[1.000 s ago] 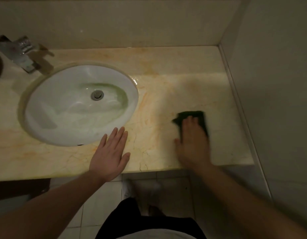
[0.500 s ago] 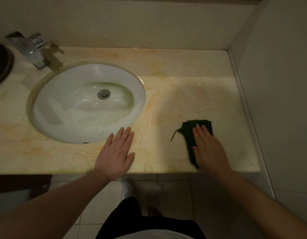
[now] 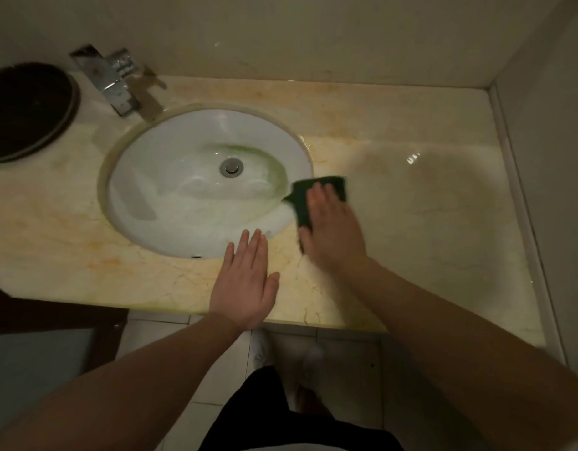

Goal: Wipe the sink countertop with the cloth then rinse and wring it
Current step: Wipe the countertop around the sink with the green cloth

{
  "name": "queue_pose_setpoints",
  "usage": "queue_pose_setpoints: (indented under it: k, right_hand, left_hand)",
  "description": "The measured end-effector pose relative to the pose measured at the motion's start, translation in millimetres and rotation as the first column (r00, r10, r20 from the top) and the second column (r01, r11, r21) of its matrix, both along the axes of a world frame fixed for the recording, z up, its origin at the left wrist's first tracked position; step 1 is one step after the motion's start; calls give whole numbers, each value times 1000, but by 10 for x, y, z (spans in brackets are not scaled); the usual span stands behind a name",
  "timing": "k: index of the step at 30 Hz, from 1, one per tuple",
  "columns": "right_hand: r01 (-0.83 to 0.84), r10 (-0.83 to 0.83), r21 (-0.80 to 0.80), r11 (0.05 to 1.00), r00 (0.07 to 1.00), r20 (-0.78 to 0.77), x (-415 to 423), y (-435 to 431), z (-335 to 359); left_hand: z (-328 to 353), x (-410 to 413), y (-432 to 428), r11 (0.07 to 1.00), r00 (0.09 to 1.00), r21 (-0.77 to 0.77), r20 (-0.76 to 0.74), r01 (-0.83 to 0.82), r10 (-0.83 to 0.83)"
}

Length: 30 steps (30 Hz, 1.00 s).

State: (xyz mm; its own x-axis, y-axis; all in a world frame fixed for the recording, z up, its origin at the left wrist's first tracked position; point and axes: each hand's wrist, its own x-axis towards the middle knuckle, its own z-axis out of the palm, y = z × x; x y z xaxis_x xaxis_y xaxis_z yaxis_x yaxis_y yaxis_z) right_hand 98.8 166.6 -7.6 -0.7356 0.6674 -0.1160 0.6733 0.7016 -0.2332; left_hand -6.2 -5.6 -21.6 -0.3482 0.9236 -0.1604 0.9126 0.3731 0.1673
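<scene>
We press the dark green cloth (image 3: 320, 196) flat with our right hand (image 3: 333, 232) at the sink (image 3: 170, 203) rim; our left hand (image 3: 245, 281) rests flat on the table (image 3: 427, 222).

Left hand (image 3: 245, 284) lies flat, fingers (image 3: 248, 245) straight; right hand (image 3: 333, 229) presses palm-down, slightly blurred.

A person seen from above, from their own head. Both forearms are bare to the picture's edge, with no sleeves, watch or rings showing. The left hand (image 3: 245, 281) and right hand (image 3: 333, 232) are bare, without gloves. Below, dark clothing (image 3: 281, 421) covers the legs, with a strip of pale fabric (image 3: 290, 448) at the picture's bottom edge.
</scene>
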Motion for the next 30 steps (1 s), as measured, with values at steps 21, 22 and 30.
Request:
queue_pose_setpoints:
  k: [21,22,30]
  right_hand:
    - [9,-16,-56,998,992,-123,264,-1125,-40]
    - [-44,39,-44,998,994,-101,239,-1176,-25]
    - [451,-450,34,892,892,-33,1970,-233,-106]
  left_hand:
    - [-23,-37,-13,1000,1000,-22,-28,13,-13]
    - [-24,-37,-11,1000,999,-22,-42,19,-20]
    - [-18,46,44,999,999,-35,-43,-25,23]
